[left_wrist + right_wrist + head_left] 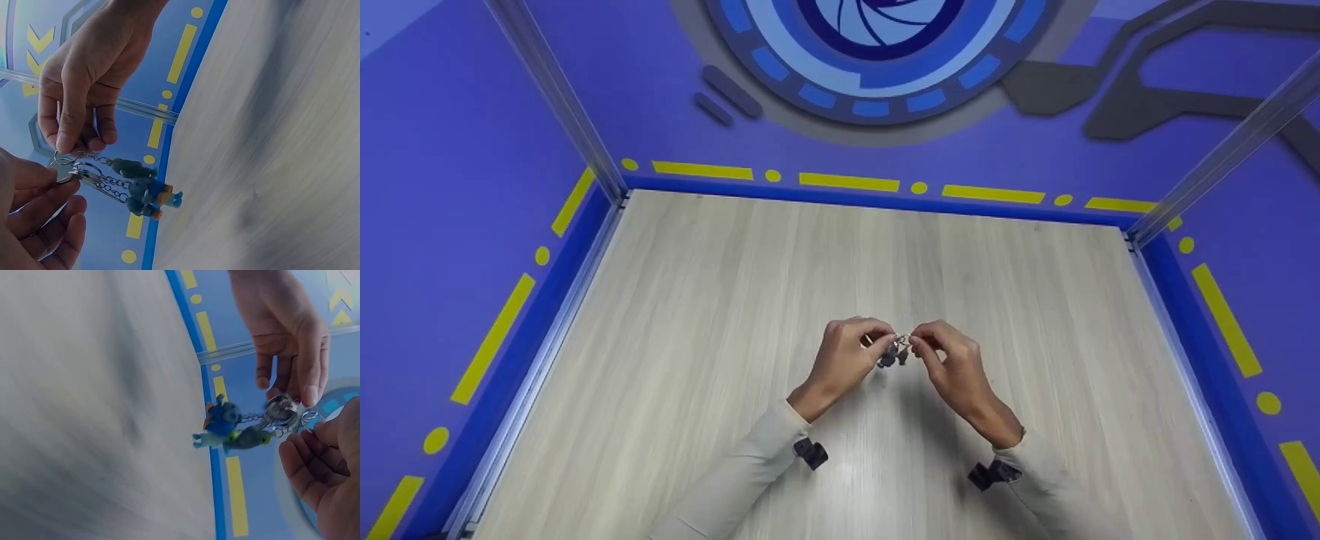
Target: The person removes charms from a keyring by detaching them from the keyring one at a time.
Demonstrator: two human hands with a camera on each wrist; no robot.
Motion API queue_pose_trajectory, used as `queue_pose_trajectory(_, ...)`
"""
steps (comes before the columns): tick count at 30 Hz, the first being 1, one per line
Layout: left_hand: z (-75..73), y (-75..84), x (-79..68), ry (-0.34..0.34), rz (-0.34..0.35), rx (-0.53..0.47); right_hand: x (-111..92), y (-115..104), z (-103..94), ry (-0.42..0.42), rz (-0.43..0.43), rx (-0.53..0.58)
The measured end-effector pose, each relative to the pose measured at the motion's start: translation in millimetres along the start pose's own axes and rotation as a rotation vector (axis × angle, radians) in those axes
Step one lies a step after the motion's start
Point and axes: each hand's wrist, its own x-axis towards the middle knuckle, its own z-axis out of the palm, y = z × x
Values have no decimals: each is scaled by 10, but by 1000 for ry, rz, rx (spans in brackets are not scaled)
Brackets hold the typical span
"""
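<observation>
We see the left hand (844, 360) and the right hand (958, 367) raised above the wood-grain table (705, 315), their fingertips close together near the middle of it. The left hand pinches a bunch of metal rings (283, 410) between thumb and index finger, and the right hand pinches a single ring (309, 417) just beside that bunch; we cannot tell whether this ring is linked to the others. From the rings, short chains (117, 182) lead to at least 3 small figures that hang between the 2 hands, clear of the tabletop: we make out a grey-green figure (133, 167) and a blue figure (223, 417) with orange parts, crowded against each other. Both forearms wear pale sleeves (739, 469), and we see 1 small black camera (811, 454) at each wrist. Blue-purple panels (645, 90) with yellow markings stand around the table on 3 sides.
</observation>
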Motion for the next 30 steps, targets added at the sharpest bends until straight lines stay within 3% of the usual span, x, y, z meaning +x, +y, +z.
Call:
queue_pose_trajectory(8, 5, -2, -2, 5, -16, -32, -11, -10, -8, -16, -49, -90)
queue_pose_trajectory(15, -1, -7, -5, 8, -70, -113, -13, -9, 3, 10, -122, -142)
queue_pose_trajectory(19, -8, -2, -12, 21, -88, -124, -32, 3, 2, 4, -114, -143)
queue_pose_trajectory(24, -10, -28, -29, 14, -131, -163, -78, 27, 16, 2, -52, -82)
queue_pose_trajectory(30, 18, -89, -46, -32, -236, -281, -78, -45, 18, 30, 117, 137)
